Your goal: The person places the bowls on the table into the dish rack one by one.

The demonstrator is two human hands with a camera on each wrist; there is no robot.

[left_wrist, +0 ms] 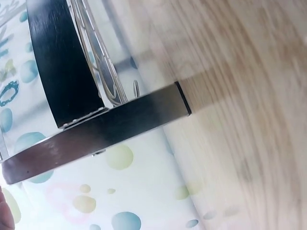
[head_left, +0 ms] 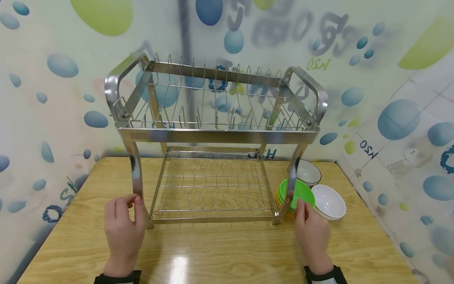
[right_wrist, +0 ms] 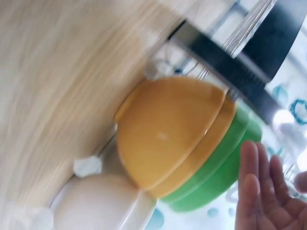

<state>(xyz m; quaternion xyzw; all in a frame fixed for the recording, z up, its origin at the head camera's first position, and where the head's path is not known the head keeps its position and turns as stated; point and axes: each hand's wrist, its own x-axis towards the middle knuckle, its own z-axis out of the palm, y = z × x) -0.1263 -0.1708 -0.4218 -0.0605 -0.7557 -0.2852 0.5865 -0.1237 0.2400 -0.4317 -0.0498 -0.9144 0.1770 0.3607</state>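
Observation:
A two-tier metal dish rack point(head_left: 220, 137) stands on the table in the head view, its wire shelves holding nothing. My left hand point(head_left: 124, 227) is by its front left leg, thumb and fingertips close together with nothing visible between them; whether they touch the leg I cannot tell. Near the front right leg is my right hand point(head_left: 313, 236), in front of a tilted stack of green bowls point(head_left: 303, 196) and orange bowls point(right_wrist: 163, 134). In the right wrist view its fingers point(right_wrist: 249, 165) are fairly straight and hold nothing.
White bowls point(head_left: 330, 201) stand right of the green ones, with a dark-rimmed white bowl point(head_left: 308, 172) behind. Wood-grain table point(head_left: 227, 252) spreads under everything. A patterned wall point(head_left: 354, 51) rises behind the rack and along both sides.

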